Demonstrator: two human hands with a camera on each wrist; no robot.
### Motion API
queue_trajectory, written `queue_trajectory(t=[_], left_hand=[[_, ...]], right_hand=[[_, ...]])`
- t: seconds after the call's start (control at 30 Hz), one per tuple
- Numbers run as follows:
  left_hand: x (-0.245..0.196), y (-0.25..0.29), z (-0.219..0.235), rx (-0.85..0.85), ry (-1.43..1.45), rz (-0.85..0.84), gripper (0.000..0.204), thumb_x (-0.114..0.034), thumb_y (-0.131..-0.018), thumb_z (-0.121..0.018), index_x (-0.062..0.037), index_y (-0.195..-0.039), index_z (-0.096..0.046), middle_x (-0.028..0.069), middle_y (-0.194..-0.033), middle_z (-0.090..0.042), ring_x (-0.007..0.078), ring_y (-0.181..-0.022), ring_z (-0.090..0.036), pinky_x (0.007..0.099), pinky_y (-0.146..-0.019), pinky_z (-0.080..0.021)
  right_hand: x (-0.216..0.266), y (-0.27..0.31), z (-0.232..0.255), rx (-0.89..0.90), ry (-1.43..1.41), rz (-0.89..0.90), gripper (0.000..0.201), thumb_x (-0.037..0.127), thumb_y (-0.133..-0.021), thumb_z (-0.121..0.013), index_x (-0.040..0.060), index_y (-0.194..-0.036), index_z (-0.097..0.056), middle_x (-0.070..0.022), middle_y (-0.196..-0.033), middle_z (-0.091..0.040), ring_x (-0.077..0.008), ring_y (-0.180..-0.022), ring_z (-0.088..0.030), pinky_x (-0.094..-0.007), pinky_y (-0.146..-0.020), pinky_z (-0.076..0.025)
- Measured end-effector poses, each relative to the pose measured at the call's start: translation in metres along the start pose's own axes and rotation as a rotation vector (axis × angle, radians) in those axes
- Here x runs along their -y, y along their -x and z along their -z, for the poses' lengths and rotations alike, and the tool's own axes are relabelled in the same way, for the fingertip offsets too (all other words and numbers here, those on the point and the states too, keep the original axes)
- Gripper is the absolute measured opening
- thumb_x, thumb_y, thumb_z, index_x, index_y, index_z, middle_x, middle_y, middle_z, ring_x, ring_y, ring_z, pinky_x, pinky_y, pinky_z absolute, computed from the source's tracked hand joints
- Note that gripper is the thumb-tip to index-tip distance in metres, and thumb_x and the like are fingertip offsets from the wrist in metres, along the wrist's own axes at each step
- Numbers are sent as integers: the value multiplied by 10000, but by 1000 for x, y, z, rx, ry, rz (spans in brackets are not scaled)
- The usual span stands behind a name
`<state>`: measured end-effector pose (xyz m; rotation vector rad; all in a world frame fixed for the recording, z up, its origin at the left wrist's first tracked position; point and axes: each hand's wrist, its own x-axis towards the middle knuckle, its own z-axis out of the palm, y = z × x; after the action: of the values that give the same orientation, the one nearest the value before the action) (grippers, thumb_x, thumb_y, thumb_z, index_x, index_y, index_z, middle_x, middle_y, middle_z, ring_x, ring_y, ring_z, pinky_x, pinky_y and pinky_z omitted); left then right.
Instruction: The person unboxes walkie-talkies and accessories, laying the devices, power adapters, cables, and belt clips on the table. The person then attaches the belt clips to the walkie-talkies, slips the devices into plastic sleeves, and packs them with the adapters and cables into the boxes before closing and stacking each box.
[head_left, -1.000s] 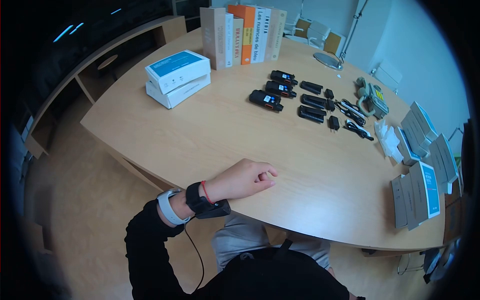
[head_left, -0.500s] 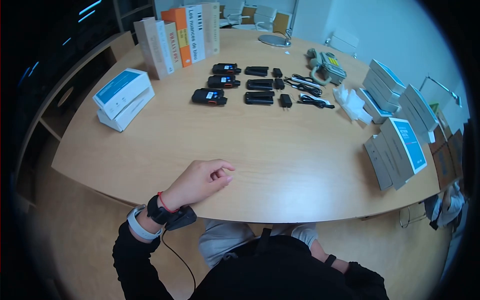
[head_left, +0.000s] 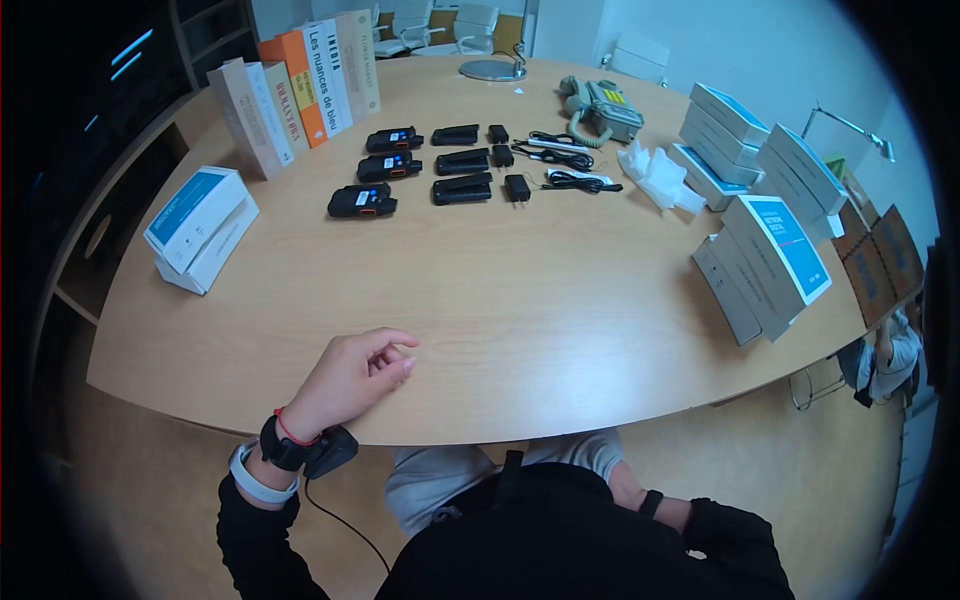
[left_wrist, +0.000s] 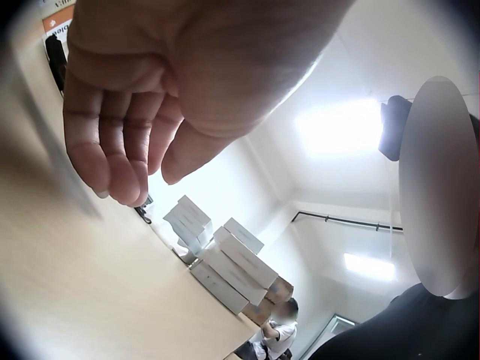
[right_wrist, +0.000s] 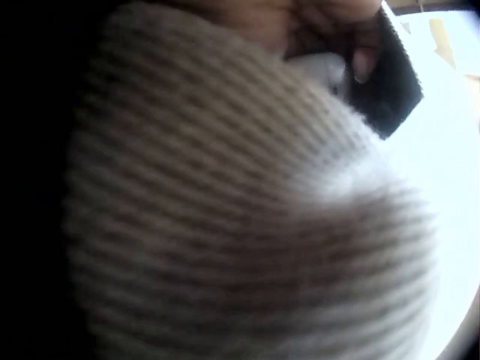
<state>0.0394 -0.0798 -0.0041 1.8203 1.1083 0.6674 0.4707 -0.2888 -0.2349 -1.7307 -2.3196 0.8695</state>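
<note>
My left hand is over the tabletop near its front edge, fingers loosely bent and holding nothing. The left wrist view shows the same hand from the palm side, fingers hanging down with nothing between them. My right hand is low at my lap, mostly hidden behind the black top. In the blurred right wrist view, bent fingers show beside a smooth white thing and dark cloth, above ribbed grey fabric; I cannot tell whether they hold it.
Three black handheld radios stand in a column, beside black slabs, plug adapters and cables. Books and white-blue boxes are left; more boxes, crumpled white wrapping and a telephone are right.
The head view has turned right, so everything on the table shifts left in it. My right forearm has come into view at the lap. The left hand keeps its loose bend.
</note>
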Motion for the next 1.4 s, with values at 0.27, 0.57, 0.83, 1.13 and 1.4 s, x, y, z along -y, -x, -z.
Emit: queue_trajectory(t=[0.27, 0.57, 0.83, 1.13, 1.4], left_hand=[[-2, -1, -2, 21, 13, -12, 227, -97, -857, -608, 6, -1059, -593, 16, -715, -610, 54, -618, -529, 207, -595, -449], [-1, 2, 8, -11, -19, -42, 226, -84, -857, -596, 16, -1060, -586, 29, -738, -624, 62, -650, -565, 209, -621, -464], [3, 4, 18, -16, -50, -60, 227, -93, -854, -605, 18, -1051, -589, 28, -752, -625, 60, -659, -566, 216, -622, -458], [6, 10, 26, -46, -83, -87, 259, -136, -860, -606, -9, -1085, -593, 27, -756, -633, 70, -669, -569, 218, -648, -467], [9, 17, 25, -34, -45, -164, 259, -131, -844, -604, 24, -1052, -591, 60, -715, -634, 120, -652, -595, 255, -643, -484]], right_hand=[[3, 24, -19, 19, -11, -70, 309, 200, -799, -542, 18, -1046, -578, -207, -1000, -591, -345, -943, -565, -427, -786, -468], [-4, 5, -13, 86, 30, -19, 304, 199, -798, -542, 19, -1040, -581, -206, -997, -592, -342, -940, -567, -426, -784, -470], [-8, -61, 10, 195, 114, 150, 299, 199, -798, -542, 19, -1034, -583, -206, -995, -593, -339, -937, -568, -426, -782, -472], [-6, -95, 30, 235, 183, 223, 294, 198, -797, -542, 20, -1027, -585, -204, -992, -594, -335, -934, -570, -425, -780, -474], [-3, -109, 45, 265, 237, 259, 290, 197, -796, -543, 21, -1022, -587, -204, -990, -594, -332, -932, -572, -425, -778, -476]])
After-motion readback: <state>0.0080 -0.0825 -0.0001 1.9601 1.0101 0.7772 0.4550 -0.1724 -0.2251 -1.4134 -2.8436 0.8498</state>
